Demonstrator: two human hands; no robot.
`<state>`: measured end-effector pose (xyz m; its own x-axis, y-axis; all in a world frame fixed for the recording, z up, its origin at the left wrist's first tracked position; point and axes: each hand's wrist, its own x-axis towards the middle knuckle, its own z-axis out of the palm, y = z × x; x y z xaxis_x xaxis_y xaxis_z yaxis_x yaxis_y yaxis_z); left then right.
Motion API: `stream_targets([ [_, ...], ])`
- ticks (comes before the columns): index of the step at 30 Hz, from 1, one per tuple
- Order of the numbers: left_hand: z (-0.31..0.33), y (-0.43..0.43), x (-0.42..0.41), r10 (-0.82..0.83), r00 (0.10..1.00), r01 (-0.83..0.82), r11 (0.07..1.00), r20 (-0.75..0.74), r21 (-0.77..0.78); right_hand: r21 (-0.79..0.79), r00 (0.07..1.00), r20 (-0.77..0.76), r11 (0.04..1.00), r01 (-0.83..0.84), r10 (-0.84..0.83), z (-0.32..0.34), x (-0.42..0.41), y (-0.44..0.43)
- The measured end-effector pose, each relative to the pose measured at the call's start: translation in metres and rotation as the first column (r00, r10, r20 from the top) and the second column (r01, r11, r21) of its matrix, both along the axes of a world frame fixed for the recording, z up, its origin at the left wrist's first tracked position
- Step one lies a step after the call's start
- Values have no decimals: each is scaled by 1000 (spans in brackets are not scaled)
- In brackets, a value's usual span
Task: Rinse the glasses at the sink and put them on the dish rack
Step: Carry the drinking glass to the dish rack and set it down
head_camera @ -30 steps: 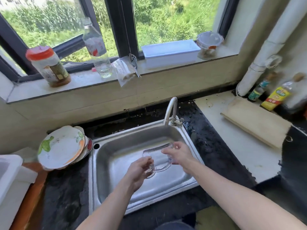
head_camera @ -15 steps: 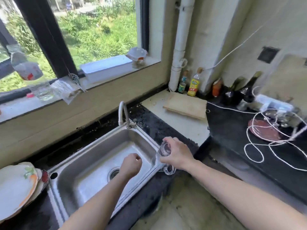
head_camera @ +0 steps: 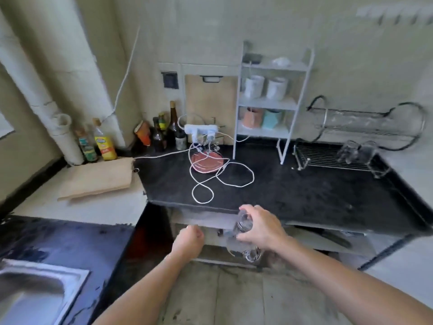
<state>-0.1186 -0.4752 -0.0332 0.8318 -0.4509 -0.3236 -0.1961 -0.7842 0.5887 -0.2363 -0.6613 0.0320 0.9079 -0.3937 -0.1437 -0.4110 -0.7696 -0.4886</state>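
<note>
Black counter (head_camera: 293, 193) spans mid-frame. R hand (head_camera: 266, 228) grips clear glass (head_camera: 243, 225) at lower center, just below counter's front edge; long axis near-vertical, slightly tilted, mouth end unclear. L hand (head_camera: 187, 240) curled, empty, just left. Dish rack (head_camera: 328, 156) upper right, well apart, w/ 2 glasses (head_camera: 358, 151). Sink (head_camera: 30, 294) lower left.

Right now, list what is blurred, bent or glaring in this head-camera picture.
Head view: motion blur softens the whole frame, worst on the dish rack and its glasses; the wide lens bows the white pipe and the black counter edge; the glass in the right hand is soft but recognisable; pale sheen on the sink.
</note>
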Motion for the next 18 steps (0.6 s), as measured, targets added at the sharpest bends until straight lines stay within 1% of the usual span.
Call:
stream_targets([
  [2, 6, -63, -19, -110, 994, 110, 994, 21, 14, 0, 995, 4, 995, 95, -95, -1, -28, -53],
  [5, 20, -137, -43, -193, 981, 193, 981, 3, -4, 15, 970, 10, 970, 244, -244, 2, -61, -116],
  [8, 32, -201, -49, -289, 956, 290, 957, 43, -15, 61, 928, 44, 928, 368, -370, 3, -82, -172],
  [12, 45, -276, -34, -366, 927, 370, 928, 81, -46, 87, 858, 61, 859, 504, -510, -3, -90, -240],
  [18, 55, -397, 15, -439, 894, 448, 885, 95, -127, 140, 740, 71, 741, 657, -669, -10, -69, -337],
])
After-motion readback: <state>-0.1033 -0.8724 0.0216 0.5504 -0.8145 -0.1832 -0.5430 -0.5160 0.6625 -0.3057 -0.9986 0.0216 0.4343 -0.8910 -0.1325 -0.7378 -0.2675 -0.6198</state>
